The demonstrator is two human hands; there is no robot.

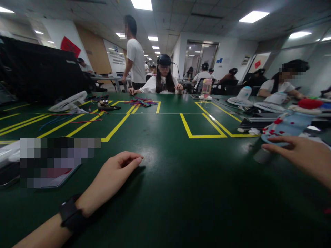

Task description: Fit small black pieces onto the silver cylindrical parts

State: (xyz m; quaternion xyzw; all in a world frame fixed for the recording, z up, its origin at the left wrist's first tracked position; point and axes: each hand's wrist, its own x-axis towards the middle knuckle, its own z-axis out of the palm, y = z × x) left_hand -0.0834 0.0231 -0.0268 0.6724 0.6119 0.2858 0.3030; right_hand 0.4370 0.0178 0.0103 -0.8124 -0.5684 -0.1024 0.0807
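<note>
My left hand (117, 174) rests on the green table, wearing a black wristband (71, 214). Its thumb and forefinger meet in a pinch; anything between the tips is too small to make out. Over at the right edge, my right hand (305, 155) has its thumb and fingers around a short grey cylinder (262, 155), slightly blurred and partly covered by the hand. Just behind that hand leans a light blue item with red spots and a red top (289, 124).
A phone-like slab (60, 179) lies left of my left hand. Farther off are a white fan (68, 101), a tangle of coloured wires (142, 102), a pink bottle (206, 89) and more fans (240, 98). A person (164, 77) sits opposite; yellow tape (191, 129) marks the table.
</note>
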